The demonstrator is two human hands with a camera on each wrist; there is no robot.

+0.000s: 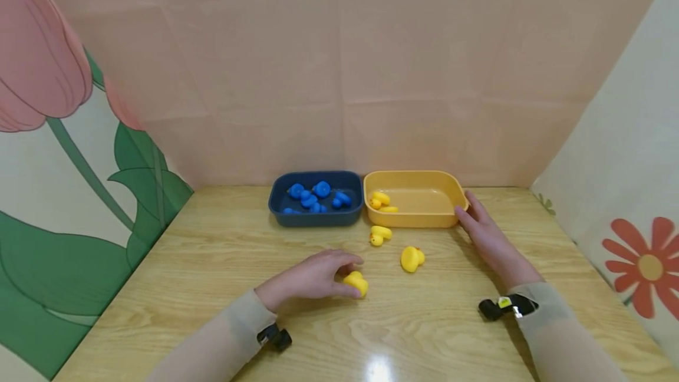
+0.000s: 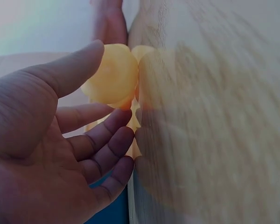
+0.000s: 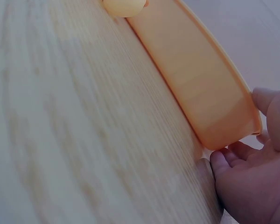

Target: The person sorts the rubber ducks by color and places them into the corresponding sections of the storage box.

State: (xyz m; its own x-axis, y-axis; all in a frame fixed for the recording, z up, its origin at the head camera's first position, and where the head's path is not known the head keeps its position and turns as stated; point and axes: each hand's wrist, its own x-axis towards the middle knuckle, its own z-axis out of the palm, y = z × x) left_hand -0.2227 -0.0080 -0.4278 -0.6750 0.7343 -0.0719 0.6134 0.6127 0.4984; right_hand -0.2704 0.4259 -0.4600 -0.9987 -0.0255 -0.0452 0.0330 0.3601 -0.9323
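Note:
My left hand [image 1: 320, 276] is low over the table around a yellow rubber duck [image 1: 356, 283]. The thumb touches the near side, and the fingers reach past the far side with a small gap in the head view. In the left wrist view the duck [image 2: 113, 74] covers the index fingertip. At the yellow tray [image 1: 424, 221], my right hand [image 1: 490, 240] holds the right end, thumb at the front corner and fingers along the end wall. Two more yellow ducks lie before this tray, one upright-looking [image 1: 379, 235], another with its round base showing [image 1: 412, 259].
Several blue ducks [image 1: 309, 198] lie in the dark blue tray [image 1: 315, 220], beside the yellow tray's left end. Yellow ducks [image 1: 379, 199] sit at the left inside the yellow tray. Behind both trays rises a pink cloth-covered wall [image 1: 339, 75]. Wood-grain tabletop [image 1: 424, 329] extends in front.

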